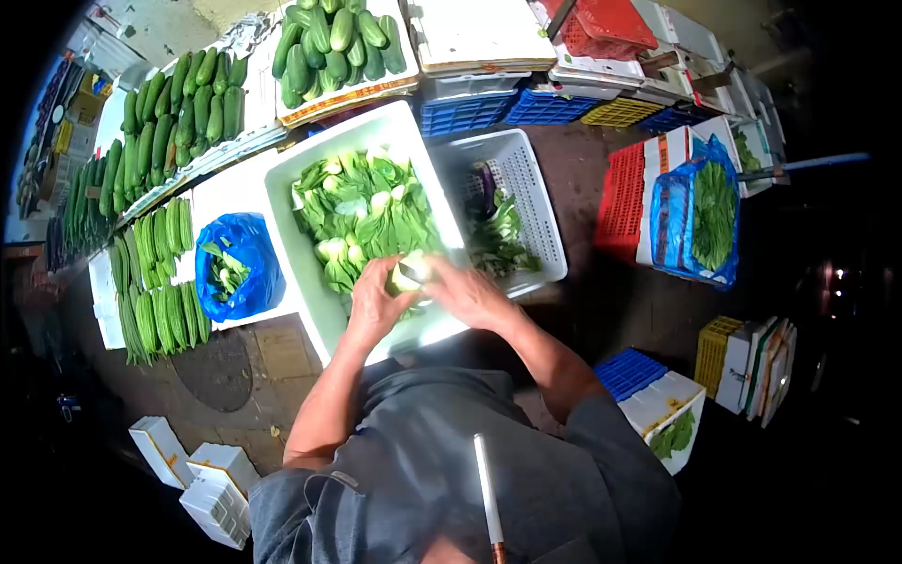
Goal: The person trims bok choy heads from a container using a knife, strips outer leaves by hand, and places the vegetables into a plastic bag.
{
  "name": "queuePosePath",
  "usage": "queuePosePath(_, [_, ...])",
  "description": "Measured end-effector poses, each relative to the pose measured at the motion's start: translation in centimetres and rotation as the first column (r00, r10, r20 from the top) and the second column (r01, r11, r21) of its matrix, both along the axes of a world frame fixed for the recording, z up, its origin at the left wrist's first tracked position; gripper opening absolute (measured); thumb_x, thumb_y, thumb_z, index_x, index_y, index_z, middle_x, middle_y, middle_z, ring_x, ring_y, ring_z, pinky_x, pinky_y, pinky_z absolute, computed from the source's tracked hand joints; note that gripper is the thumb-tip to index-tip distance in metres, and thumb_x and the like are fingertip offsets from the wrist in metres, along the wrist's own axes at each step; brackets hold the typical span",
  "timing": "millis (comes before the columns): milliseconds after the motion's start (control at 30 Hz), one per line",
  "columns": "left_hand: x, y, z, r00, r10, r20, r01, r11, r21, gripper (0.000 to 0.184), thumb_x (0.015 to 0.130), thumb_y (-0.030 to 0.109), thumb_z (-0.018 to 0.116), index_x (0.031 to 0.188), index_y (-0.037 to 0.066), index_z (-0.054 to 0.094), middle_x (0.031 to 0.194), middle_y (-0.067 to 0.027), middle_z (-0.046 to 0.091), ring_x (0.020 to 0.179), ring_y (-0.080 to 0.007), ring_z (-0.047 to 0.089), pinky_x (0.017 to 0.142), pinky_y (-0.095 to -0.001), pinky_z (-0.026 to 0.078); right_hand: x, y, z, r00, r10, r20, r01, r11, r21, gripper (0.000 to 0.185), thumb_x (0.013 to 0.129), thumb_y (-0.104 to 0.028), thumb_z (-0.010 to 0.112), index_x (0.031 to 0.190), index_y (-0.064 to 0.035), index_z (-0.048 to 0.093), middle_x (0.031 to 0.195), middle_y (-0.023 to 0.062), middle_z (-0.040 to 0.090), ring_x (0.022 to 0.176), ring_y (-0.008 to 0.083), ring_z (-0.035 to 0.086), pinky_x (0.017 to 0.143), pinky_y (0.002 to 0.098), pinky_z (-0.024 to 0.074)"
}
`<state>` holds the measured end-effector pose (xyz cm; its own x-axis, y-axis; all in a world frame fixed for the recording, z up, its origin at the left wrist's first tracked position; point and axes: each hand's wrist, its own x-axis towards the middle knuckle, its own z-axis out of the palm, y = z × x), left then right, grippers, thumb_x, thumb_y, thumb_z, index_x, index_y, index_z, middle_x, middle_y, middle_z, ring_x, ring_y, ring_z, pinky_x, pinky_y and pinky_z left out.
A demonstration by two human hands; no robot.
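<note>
Both my hands meet over the near end of a white foam box (434,155) filled with green bok choy (376,207). My left hand (376,303) is closed around a head of bok choy (404,280), its pale base up. My right hand (467,293) is closed at the same head from the right, fingers pressed to its base. Whether a small tool is in the right fingers, I cannot make out. Right of the box stands a white perforated basket (531,179) with loose leaves (503,230) and a dark purple eggplant (488,186).
On the left are a blue bag (246,291) of greens, ridged gourds (169,315) and cucumbers (155,132); more cucumbers (338,42) lie ahead. To the right stand a red crate (620,202) and bagged greens (714,216). A cigarette (487,484) juts out below my face.
</note>
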<state>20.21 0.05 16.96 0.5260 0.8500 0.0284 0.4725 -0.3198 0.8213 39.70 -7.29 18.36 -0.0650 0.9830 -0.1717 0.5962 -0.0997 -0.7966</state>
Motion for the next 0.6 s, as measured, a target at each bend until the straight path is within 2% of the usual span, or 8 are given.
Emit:
queuePosePath(33, [0.1, 0.0, 0.0, 1.000, -0.013, 0.019, 0.012, 1.000, 0.014, 0.059, 0.069, 0.011, 0.088, 0.120, 0.001, 0.061, 0.108, -0.0165, 0.067, 0.097, -0.0293, 0.067, 0.085, -0.0368, 0.053, 0.2, 0.0, 0.3, 1.000, -0.005, -0.007, 0.005, 1.000, 0.015, 0.050, 0.099, -0.039, 0.057, 0.138, -0.0092, 0.045, 0.072, 0.0229, 0.065, 0.066, 0.0439, 0.064, 0.060, 0.0519, 0.0470])
queuePosePath(67, [0.3, -0.1, 0.0, 1.000, -0.020, 0.010, 0.019, 1.000, 0.020, 0.059, 0.068, 0.012, 0.088, 0.120, 0.001, 0.061, 0.107, -0.0166, 0.067, 0.098, -0.0297, 0.067, 0.085, -0.0370, 0.053, 0.3, 0.0, 0.9, 1.000, -0.013, -0.004, 0.013, 0.994, -0.105, 0.049, 0.099, -0.038, 0.058, 0.138, -0.0129, 0.045, 0.073, 0.0234, 0.064, 0.068, 0.0439, 0.064, 0.060, 0.0522, 0.0466])
queuePosePath(167, [0.2, 0.1, -0.2, 0.999, -0.050, -0.009, 0.051, 0.995, 0.086, 0.060, 0.068, 0.015, 0.089, 0.120, 0.001, 0.062, 0.107, -0.0168, 0.067, 0.098, -0.0306, 0.067, 0.085, -0.0379, 0.053, 0.4, -0.3, -0.4, 0.999, -0.026, -0.030, 0.026, 1.000, 0.008, 0.047, 0.099, -0.037, 0.058, 0.138, -0.0134, 0.046, 0.074, 0.0253, 0.063, 0.070, 0.0443, 0.064, 0.061, 0.0526, 0.0463])
queuePosePath(300, [0.7, 0.1, 0.0, 0.997, -0.059, 0.039, 0.058, 0.998, 0.036, 0.057, 0.067, 0.014, 0.089, 0.115, 0.002, 0.061, 0.107, -0.0170, 0.067, 0.099, -0.0343, 0.065, 0.087, -0.0412, 0.052, 0.6, -0.8, -0.2, 0.995, -0.082, -0.061, 0.076, 0.993, -0.092, 0.047, 0.100, -0.032, 0.057, 0.140, -0.0098, 0.049, 0.077, 0.0260, 0.064, 0.069, 0.0448, 0.064, 0.063, 0.0511, 0.0474])
queuePosePath(433, [1.0, -0.1, 0.2, 0.997, -0.077, 0.025, 0.075, 0.996, 0.055, 0.055, 0.066, 0.012, 0.088, 0.113, 0.002, 0.061, 0.105, -0.0164, 0.067, 0.098, -0.0352, 0.064, 0.085, -0.0417, 0.052, 0.8, -1.0, -1.7, 0.938, -0.097, -0.331, 0.114, 0.993, 0.032, 0.046, 0.101, -0.028, 0.055, 0.142, -0.0074, 0.049, 0.106, 0.0240, 0.068, 0.091, 0.0325, 0.069, 0.076, 0.0420, 0.0515])
queuePosePath(467, [1.3, -0.1, 0.0, 0.996, -0.086, 0.025, 0.084, 0.993, 0.078, 0.056, 0.066, 0.012, 0.088, 0.114, 0.003, 0.060, 0.104, -0.0165, 0.066, 0.096, -0.0351, 0.064, 0.084, -0.0415, 0.052, 1.4, -1.3, -1.4, 0.962, -0.099, -0.256, 0.086, 0.994, -0.061, 0.046, 0.102, -0.023, 0.053, 0.143, -0.0038, 0.048, 0.125, 0.0205, 0.065, 0.109, 0.0258, 0.065, 0.089, 0.0371, 0.0497])
queuePosePath(533, [1.5, -0.1, -0.3, 0.995, -0.093, 0.026, 0.090, 0.992, 0.090, 0.059, 0.069, 0.014, 0.090, 0.119, 0.001, 0.060, 0.103, -0.0159, 0.066, 0.096, -0.0293, 0.066, 0.085, -0.0367, 0.053, 3.4, -2.0, -2.6, 0.930, -0.220, -0.295, 0.155, 0.961, -0.229, 0.046, 0.103, -0.023, 0.052, 0.144, -0.0021, 0.047, 0.130, 0.0186, 0.063, 0.117, 0.0235, 0.062, 0.095, 0.0339, 0.0475])
queuePosePath(600, [1.1, 0.2, 0.0, 0.997, -0.063, 0.040, 0.062, 0.998, 0.012, 0.059, 0.070, 0.013, 0.089, 0.120, 0.001, 0.060, 0.105, -0.0144, 0.067, 0.096, -0.0264, 0.067, 0.084, -0.0355, 0.054, 5.1, -3.3, -2.5, 0.878, -0.332, -0.345, 0.263, 0.937, -0.232, 0.046, 0.104, -0.029, 0.050, 0.142, -0.0029, 0.050, 0.107, 0.0103, 0.062, 0.095, 0.0171, 0.060, 0.081, 0.0311, 0.0503])
